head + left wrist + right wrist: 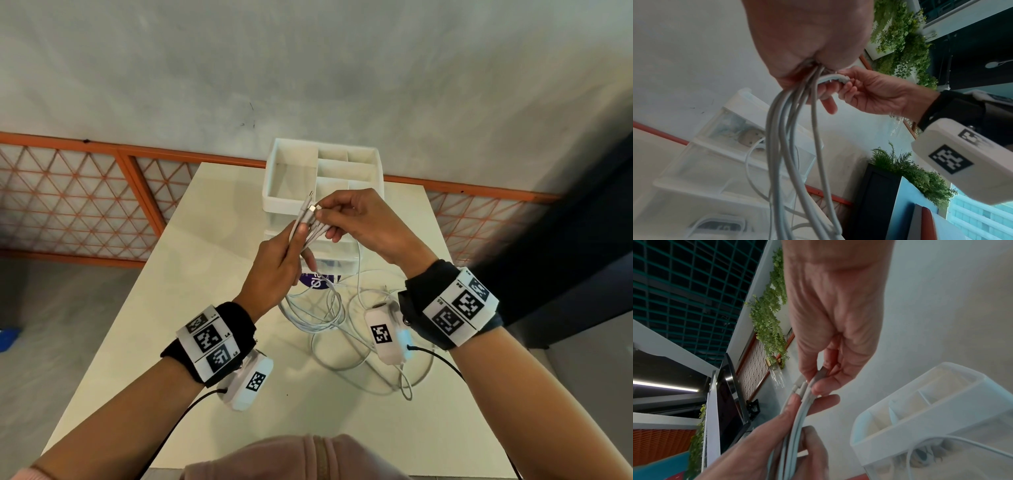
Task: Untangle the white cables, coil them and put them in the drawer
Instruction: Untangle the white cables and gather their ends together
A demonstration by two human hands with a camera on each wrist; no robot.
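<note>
A pale bench (219, 308) stands against a grey wall (308, 68) with an orange lattice panel (68, 198) along its base; the wrist views show hanging green plants (900, 40) and a dark grid ceiling (674, 280). Beyond both grips sits a white drawer unit (274, 171) whose top tray is split into compartments; they look bare. Its translucent drawers hold things too blurred to name. The white cables (308, 226) are bunched above the bench: the left hand (277, 267) grips the bundle with curled fingers, and just above that grip the right hand (359, 219) pinches the connector ends between thumb and fingertips (818, 388). Below the left grip the strands hang down to a loose tangle on the bench, near the right wrist. How many cables there are cannot be told. A purple label beneath the left hand is mostly covered.
</note>
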